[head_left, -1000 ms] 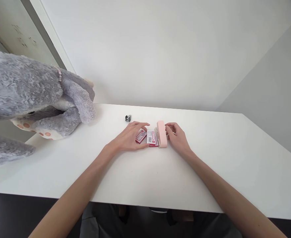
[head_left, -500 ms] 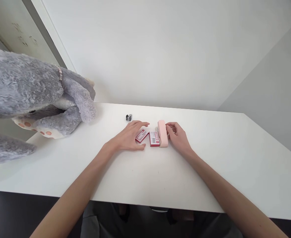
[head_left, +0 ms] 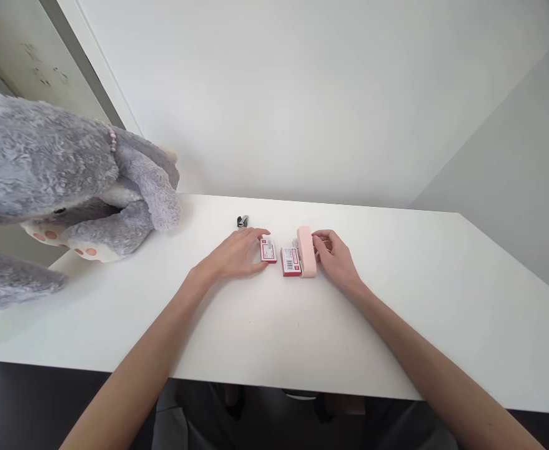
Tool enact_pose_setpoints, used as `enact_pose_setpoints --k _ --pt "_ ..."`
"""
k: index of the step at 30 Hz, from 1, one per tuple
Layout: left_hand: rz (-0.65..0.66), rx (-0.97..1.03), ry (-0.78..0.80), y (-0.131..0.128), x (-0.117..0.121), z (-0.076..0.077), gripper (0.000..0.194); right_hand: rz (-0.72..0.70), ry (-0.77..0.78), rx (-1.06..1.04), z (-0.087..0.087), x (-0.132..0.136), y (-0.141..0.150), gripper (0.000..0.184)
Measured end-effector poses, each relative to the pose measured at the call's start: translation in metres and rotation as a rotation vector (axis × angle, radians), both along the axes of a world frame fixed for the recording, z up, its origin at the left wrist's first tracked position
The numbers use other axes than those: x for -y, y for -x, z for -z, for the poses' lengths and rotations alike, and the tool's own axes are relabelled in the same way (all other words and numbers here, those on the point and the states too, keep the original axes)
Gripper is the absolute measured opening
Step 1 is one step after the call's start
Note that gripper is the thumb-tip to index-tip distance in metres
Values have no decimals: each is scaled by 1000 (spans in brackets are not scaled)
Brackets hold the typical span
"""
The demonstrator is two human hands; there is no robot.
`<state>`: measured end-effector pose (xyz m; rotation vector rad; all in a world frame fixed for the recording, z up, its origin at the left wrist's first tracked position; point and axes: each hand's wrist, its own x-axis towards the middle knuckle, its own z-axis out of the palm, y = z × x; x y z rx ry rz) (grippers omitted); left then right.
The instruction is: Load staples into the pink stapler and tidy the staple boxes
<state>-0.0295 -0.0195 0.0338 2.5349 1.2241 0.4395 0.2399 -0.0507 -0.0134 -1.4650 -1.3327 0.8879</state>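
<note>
My left hand (head_left: 238,253) is closed around a small red-and-white staple box (head_left: 268,250), thumb at its near end and fingers at its far end. A second staple box (head_left: 290,262) of the same look lies just to the right, label up. Against that box's right side stands a pale pink stapler (head_left: 306,251), its long side pointing away from me. My right hand (head_left: 337,257) has its curled fingers at the stapler's right side, with the fingertips partly hidden. A small light-coloured item shows in part behind the stapler's left side.
A small black-and-silver staple remover (head_left: 243,221) lies behind my left hand. A large grey plush toy (head_left: 68,169) takes up the left end of the white table (head_left: 274,337). Behind the table rises a white wall (head_left: 293,112).
My left hand has closed on the left staple box. That box has turned from slanted to nearly straight. The stapler, the other box and my right hand look unchanged.
</note>
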Motion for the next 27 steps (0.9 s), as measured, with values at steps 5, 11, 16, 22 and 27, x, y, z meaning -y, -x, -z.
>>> enact_pose_setpoints --k 5,11,16,22,27 --pt "-115 184 -20 -6 1 3 75 6 7 0 1 -1 0 31" --pt "41 249 27 -21 14 6 80 7 -9 1 0 -1 0 30" --pt "52 221 40 -28 19 8 79 -6 -20 4 0 0 0 31" --pt "31 165 29 -31 20 8 93 -10 -22 -8 -1 1 1 34" --pt "-29 98 59 -34 22 10 109 -34 -14 -42 -4 4 4 40"
